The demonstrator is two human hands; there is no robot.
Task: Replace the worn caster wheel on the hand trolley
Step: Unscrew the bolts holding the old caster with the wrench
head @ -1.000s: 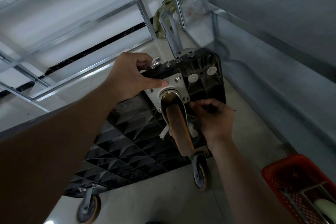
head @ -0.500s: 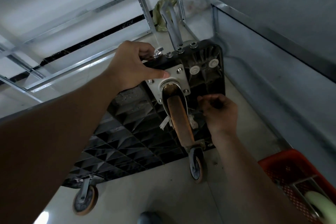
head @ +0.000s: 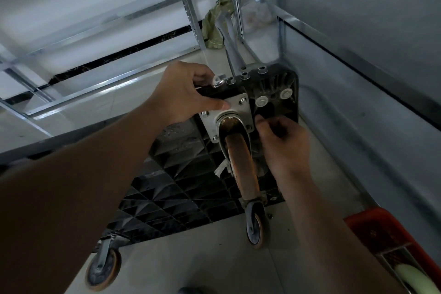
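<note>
Floor (head: 181, 258): one trolley (head: 181, 188), three casters (head: 241, 162).

trolley deck (head: 181, 188): upturned, underside facing the camera, beneath both hands.
left hand (head: 185, 92): on the deck's far edge, thumb on the mounting plate (head: 235, 102).
right hand (head: 282, 148): just right of the caster wheel (head: 241, 167), fingertips at the plate's right edge.
caster wheel: between the two hands, standing up from the plate.
second caster (head: 256, 227): nearer than the right hand, at the deck's near edge.
third caster (head: 103, 267): well left of and nearer than the left hand.
trolley handle (head: 230, 40): beyond the left hand.
crate (head: 391, 243): right of the right forearm.
</note>
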